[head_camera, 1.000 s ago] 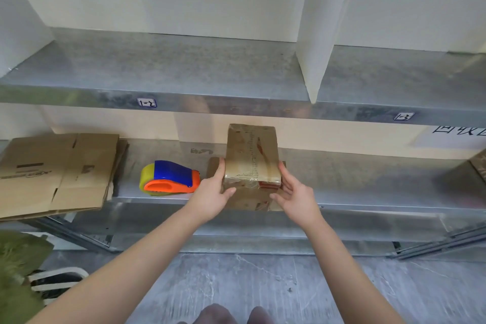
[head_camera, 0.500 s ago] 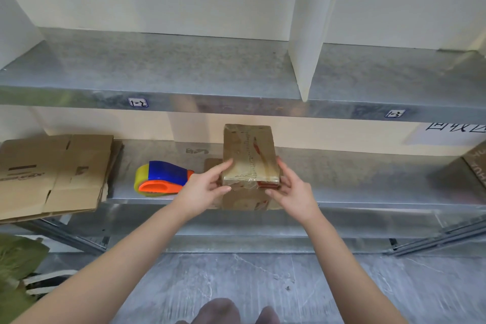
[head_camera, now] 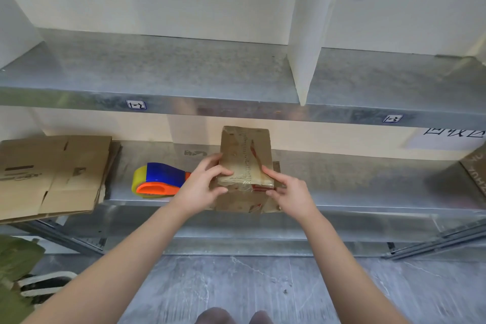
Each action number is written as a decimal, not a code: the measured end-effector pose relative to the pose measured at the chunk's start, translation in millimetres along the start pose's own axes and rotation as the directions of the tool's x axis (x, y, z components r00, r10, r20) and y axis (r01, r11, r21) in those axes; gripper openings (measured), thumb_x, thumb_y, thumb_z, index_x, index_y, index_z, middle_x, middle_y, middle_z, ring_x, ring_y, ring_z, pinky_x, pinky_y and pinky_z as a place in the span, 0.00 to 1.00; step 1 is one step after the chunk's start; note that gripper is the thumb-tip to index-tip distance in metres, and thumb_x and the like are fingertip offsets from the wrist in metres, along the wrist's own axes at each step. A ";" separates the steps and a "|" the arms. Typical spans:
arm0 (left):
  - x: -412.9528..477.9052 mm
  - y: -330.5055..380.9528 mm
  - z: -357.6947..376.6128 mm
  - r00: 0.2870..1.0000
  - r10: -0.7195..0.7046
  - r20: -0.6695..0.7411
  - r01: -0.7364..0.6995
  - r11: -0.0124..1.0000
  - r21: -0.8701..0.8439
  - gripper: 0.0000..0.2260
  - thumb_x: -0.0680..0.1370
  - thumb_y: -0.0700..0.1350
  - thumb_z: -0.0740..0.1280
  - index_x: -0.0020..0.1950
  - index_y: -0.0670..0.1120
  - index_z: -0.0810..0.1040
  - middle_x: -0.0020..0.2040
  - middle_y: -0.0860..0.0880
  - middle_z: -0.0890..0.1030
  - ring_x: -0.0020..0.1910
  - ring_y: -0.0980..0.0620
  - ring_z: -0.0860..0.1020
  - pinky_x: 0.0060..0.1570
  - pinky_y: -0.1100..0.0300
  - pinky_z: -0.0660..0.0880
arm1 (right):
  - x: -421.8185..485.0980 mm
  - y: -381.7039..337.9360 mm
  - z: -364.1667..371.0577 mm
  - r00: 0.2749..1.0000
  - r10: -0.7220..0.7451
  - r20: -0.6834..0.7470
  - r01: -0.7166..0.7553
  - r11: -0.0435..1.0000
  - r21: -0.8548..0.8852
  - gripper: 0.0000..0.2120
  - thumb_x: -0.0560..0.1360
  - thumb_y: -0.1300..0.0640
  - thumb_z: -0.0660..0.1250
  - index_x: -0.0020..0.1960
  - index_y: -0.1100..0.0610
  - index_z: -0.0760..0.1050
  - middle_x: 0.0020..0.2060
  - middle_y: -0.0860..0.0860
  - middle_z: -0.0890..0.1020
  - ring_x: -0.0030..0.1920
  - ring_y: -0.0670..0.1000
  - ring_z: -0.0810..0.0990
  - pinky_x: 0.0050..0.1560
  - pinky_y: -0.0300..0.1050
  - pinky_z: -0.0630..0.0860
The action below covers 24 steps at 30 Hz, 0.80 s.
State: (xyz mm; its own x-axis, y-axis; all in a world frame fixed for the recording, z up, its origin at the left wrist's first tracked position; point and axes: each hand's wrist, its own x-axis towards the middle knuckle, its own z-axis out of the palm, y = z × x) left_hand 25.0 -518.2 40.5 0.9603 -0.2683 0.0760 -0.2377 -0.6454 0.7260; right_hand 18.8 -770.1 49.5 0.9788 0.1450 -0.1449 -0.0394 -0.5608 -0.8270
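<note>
Cardboard box (head_camera: 246, 155), upright at the lower shelf's (head_camera: 342, 184) front with the tape dispenser (head_camera: 157, 179) at its nine o'clock, was gripped between left hand (head_camera: 202, 187) and right hand (head_camera: 289, 192), apparently mid-placement, likely needing a push toward twelve o'clock before release.

The lower metal shelf (head_camera: 342, 179) carries a stack of flattened cardboard (head_camera: 52, 173) at its left end, overhanging the front edge. Just right of it lies a yellow, blue and orange tape dispenser (head_camera: 157, 179). Mid-shelf at the front edge, a taped box (head_camera: 246, 155) sits over a cardboard piece (head_camera: 242, 204). Another carton (head_camera: 476, 171) shows at the right end. The upper shelf (head_camera: 184, 66) bears a white divider (head_camera: 307, 34).
</note>
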 end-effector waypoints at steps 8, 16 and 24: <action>2.3 -8.4 -7.6 0.991 0.079 0.109 -0.106 0.959 0.262 0.32 0.72 0.35 0.72 0.71 0.58 0.70 0.76 0.58 0.60 0.70 0.52 0.68 0.62 0.57 0.72 | 0.4 11.8 1.1 0.997 -0.079 -0.022 0.077 0.994 -0.081 0.40 0.71 0.73 0.69 0.64 0.29 0.70 0.59 0.42 0.80 0.51 0.40 0.82 0.57 0.38 0.78; 9.6 -8.3 -7.0 0.992 0.070 0.107 -0.094 0.968 0.233 0.30 0.70 0.44 0.76 0.70 0.57 0.71 0.74 0.57 0.64 0.70 0.55 0.67 0.66 0.56 0.70 | 4.4 12.7 4.5 0.992 -0.102 -0.068 0.095 0.989 -0.110 0.29 0.70 0.60 0.77 0.64 0.37 0.74 0.49 0.45 0.84 0.45 0.43 0.84 0.57 0.40 0.78; 4.8 -5.6 2.0 0.999 0.044 -0.012 -0.043 0.996 0.074 0.25 0.73 0.48 0.74 0.69 0.58 0.73 0.73 0.58 0.67 0.71 0.59 0.65 0.69 0.66 0.60 | 0.0 12.8 9.1 0.985 -0.129 -0.113 0.118 0.988 -0.099 0.23 0.73 0.55 0.74 0.65 0.43 0.75 0.41 0.44 0.83 0.34 0.39 0.77 0.43 0.31 0.74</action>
State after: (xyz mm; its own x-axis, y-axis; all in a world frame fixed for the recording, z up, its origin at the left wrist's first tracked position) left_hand 30.6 -517.3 35.5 0.9505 -0.2881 0.1162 -0.2892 -0.6840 0.6697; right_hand 16.4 -769.8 34.0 0.9921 0.1232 0.0248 0.0962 -0.6175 -0.7807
